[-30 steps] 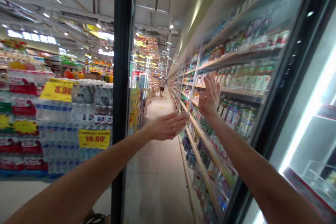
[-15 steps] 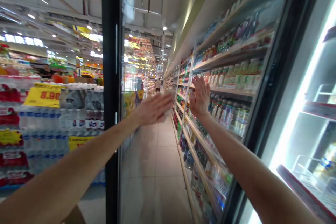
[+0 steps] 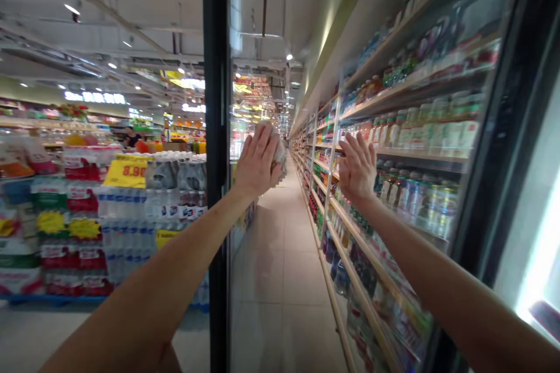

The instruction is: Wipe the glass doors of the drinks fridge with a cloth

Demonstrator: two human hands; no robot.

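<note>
I face a glass fridge door [image 3: 271, 280] with a black frame [image 3: 216, 198] on its left edge. My left hand [image 3: 258, 160] is raised against the glass, fingers together and pointing up, pressing a crumpled whitish wad [image 3: 279, 154] that shows past the fingertips. My right hand [image 3: 357, 166] rests flat on the same pane a little to the right, fingers spread and holding nothing. Both forearms reach up from the bottom corners. Bottles on drink shelves [image 3: 394, 145] show through or in the glass behind my right hand.
Stacked packs of bottled water [image 3: 144, 204] with a yellow price sign [image 3: 126, 170] stand at the left. A tiled aisle [image 3: 289, 245] runs straight ahead. The lit fridge interior [image 3: 542, 256] is at the far right beyond a dark door post [image 3: 503, 145].
My left hand has risen from a low, palm-down sweep to an upright position higher on the glass. My right hand stayed flat on the pane. The view shifted slightly.
</note>
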